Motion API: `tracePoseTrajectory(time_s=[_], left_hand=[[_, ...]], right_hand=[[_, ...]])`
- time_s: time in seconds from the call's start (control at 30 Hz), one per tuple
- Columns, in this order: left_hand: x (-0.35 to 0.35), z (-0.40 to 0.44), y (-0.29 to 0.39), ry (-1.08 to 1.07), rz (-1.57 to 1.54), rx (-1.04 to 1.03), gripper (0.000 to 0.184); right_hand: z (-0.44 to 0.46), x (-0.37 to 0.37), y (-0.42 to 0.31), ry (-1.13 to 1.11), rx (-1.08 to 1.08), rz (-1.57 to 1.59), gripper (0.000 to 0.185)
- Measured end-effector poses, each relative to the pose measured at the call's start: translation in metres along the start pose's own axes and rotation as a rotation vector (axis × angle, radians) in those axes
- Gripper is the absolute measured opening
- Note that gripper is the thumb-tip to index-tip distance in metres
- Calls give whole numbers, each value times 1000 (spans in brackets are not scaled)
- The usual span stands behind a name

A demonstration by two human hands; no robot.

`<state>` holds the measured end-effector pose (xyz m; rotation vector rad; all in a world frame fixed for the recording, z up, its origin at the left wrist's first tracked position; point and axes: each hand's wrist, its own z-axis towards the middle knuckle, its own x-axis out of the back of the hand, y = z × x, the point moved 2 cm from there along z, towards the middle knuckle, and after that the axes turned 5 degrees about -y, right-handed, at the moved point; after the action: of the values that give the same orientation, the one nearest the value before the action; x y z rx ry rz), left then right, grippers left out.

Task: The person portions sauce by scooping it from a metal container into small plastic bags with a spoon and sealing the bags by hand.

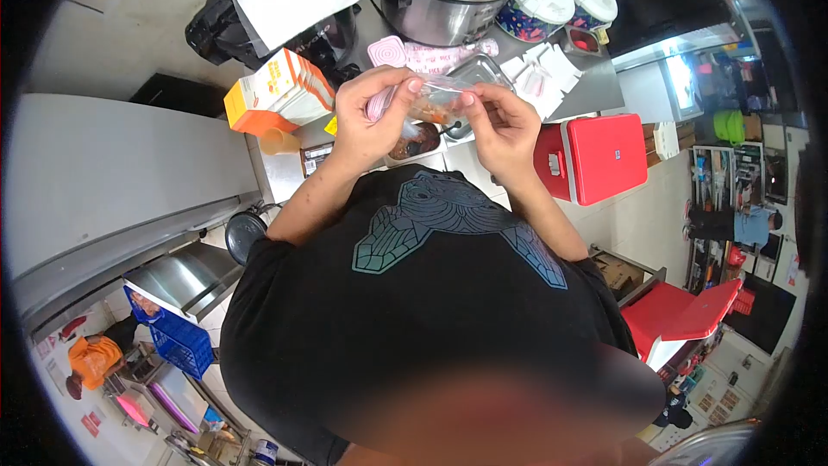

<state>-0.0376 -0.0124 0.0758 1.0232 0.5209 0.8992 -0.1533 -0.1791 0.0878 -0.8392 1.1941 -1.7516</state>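
A small clear plastic bag [438,105] with orange-red food pieces inside is stretched between my two hands above the counter. My left hand [369,114] pinches its left end, with pink-striped material bunched by the fingers. At the bag's right upper edge, my right hand [507,127] grips it between thumb and fingers. Below the bag sits a container of dark reddish-brown food [416,145], partly hidden by the bag and my left hand. A metal tray [485,69] lies just behind my right hand. Pink-and-white printed material [427,57] rests beyond the bag.
On the counter [595,91] stand a large steel cooker [457,0], patterned containers with white lids [539,0], white papers [545,78] and an orange-white box [280,93]. A red cooler [604,160] is at right. People in orange [95,361] and blue [755,226] appear farther off.
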Motion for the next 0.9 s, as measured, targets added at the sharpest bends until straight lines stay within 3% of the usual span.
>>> tracePoseTrajectory(time_s=[0.1,0.33,0.9], left_hand=[[-5,0,14,-23,-163,48,10],[-5,-1,7,-87,-29,-89,9],[-28,-2,6,-249,-71,-54,9]], right_hand=[[1,4,1,4,105,-99,11],[5,5,-11,-74,252,-132,8],[3,17,-5,-158,293,-156,8]])
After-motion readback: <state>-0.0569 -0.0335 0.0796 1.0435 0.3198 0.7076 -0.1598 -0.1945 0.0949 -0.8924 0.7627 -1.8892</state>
